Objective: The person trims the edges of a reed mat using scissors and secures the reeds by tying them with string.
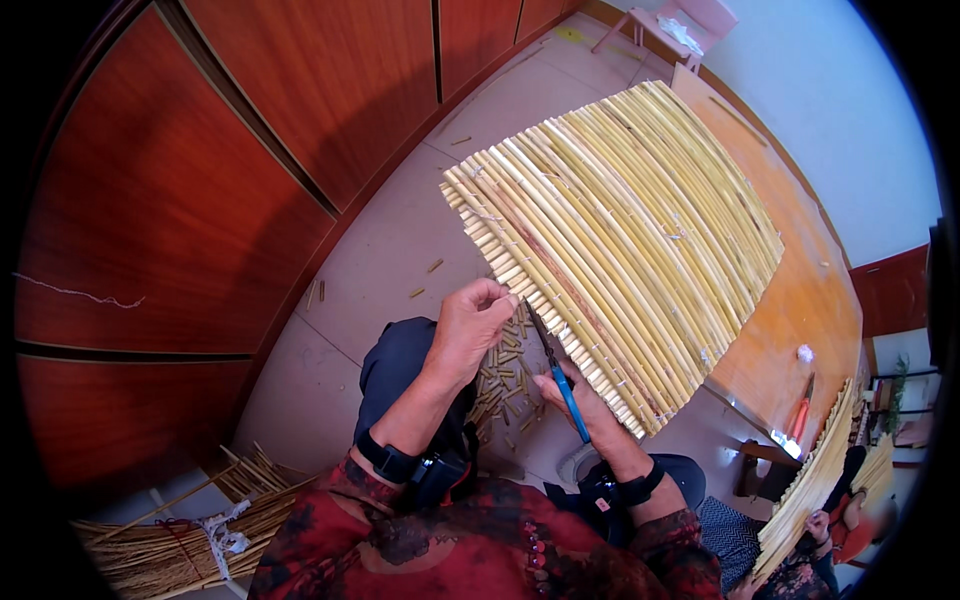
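Gripping blue-handled scissors [556,372], right hand [585,405] trims reed mat [620,230]; left hand [470,325] steadies.

Left hand [470,325] pinching reed mat [620,230] edge, right hand [575,395] gripping blue-handled shears [556,372]

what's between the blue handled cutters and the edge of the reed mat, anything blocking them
Nothing visible blocks them. The right hand holds the blue-handled cutters with their tips right at the near edge of the reed mat. The left hand pinches that same edge just beside the tips, close to the blades but not across them.
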`<move>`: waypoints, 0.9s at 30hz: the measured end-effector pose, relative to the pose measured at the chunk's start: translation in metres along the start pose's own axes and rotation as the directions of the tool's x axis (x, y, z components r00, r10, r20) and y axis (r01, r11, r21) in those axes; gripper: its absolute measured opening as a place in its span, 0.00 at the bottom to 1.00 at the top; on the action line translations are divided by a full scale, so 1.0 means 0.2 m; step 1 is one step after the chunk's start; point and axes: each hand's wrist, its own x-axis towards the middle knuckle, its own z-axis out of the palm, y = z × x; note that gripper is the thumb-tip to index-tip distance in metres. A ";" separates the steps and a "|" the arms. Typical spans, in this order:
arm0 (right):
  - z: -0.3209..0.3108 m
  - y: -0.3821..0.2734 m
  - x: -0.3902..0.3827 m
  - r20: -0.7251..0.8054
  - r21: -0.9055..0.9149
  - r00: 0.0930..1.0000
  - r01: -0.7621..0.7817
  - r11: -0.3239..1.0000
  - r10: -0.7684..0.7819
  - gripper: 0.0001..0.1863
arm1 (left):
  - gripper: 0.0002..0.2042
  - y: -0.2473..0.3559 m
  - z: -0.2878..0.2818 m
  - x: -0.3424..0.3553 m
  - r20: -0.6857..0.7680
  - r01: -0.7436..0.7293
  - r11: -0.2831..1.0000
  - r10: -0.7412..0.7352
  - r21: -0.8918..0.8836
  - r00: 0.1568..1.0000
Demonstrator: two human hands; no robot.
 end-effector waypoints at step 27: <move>0.00 -0.05 -0.03 0.105 -0.175 0.992 0.092 0.980 -0.075 0.16 | 0.06 -0.01 -0.02 -0.01 -0.018 -0.017 0.997 0.019 0.069 1.000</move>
